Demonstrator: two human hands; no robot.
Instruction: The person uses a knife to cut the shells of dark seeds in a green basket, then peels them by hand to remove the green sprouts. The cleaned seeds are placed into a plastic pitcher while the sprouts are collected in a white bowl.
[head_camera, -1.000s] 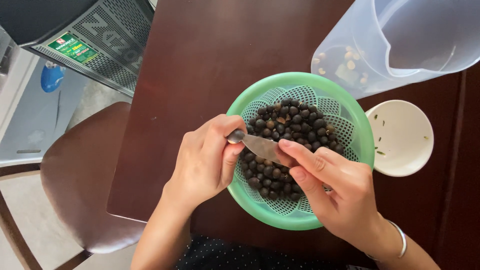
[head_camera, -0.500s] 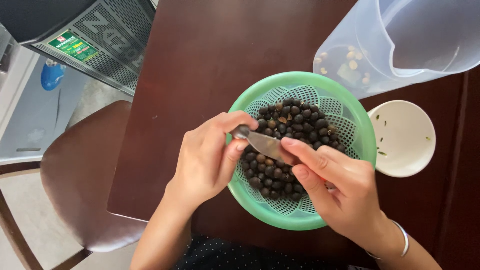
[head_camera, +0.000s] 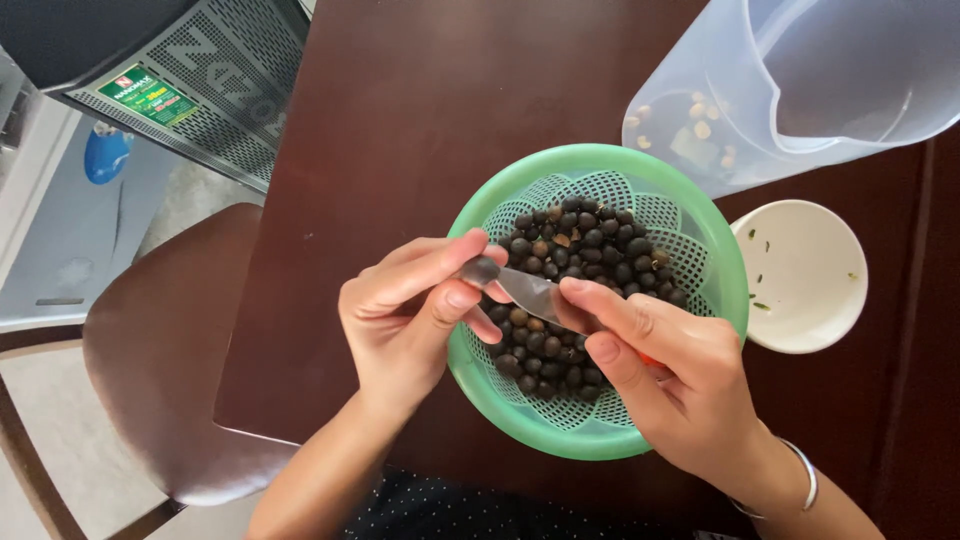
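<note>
Change: the knife (head_camera: 528, 290) blade now lies flatter across the seed.
Left hand (head_camera: 415, 310): grip pinched on one dark seed (head_camera: 480, 270).
Right hand (head_camera: 665, 375): grip clamped on the knife, above the green basket (head_camera: 700, 230).

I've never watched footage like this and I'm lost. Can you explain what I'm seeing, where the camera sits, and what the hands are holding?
There is no machine here, only a person's two bare hands. The camera is worn on the person's head and looks straight down. The left hand pinches one small dark round seed between thumb and fingers. The right hand holds a small knife, its blade tip against that seed. Below them a green plastic colander full of similar dark seeds sits on a dark brown table. Beside it are a small white bowl and a clear plastic jug with a few pale pieces inside. A brown chair seat shows at the left.
</note>
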